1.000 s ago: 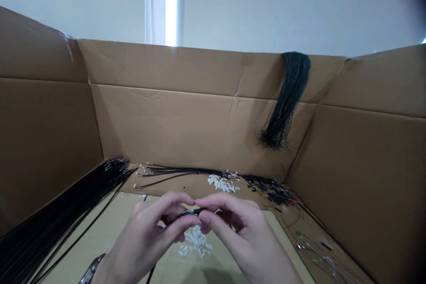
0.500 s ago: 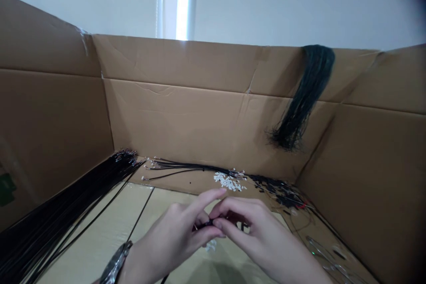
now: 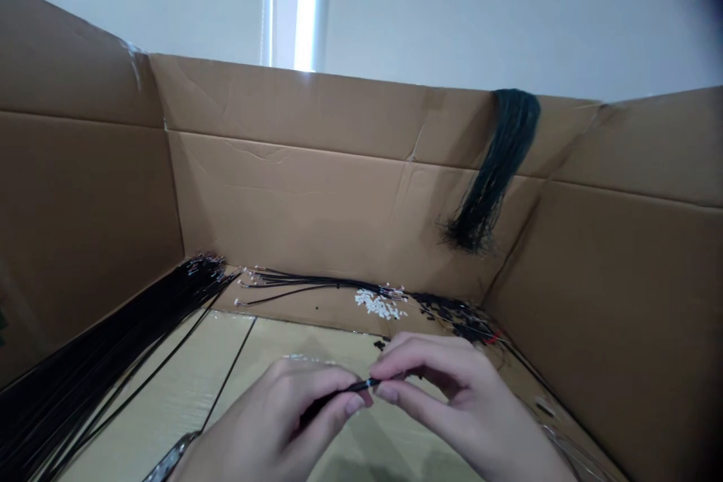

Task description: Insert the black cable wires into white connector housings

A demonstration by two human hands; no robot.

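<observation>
Between my hands runs a thin black cable (image 3: 357,386), with a small light-blue spot on it in the gap between my fingertips. My left hand (image 3: 282,410) is closed around the cable, its thumb and forefinger pinching it just left of that spot. On the other side, my right hand (image 3: 452,384) pinches the black piece between thumb and forefinger. Whether the right-hand part is the same cable or a separate piece, I cannot tell. Small white pieces (image 3: 302,358) lie on the pale work surface (image 3: 237,350) behind my left hand.
A thick bundle of black cables (image 3: 129,331) lies along the left. At the back are a few more cables (image 3: 305,280), a pile of white connectors (image 3: 379,304) and scattered black pieces (image 3: 457,312). Dark green strands (image 3: 497,166) hang over the cardboard wall (image 3: 294,196).
My hands have moved slightly apart, and the black cable with its light-blue spot now shows between them. My left forefinger has come down from its raised position. The view has shifted a little.
</observation>
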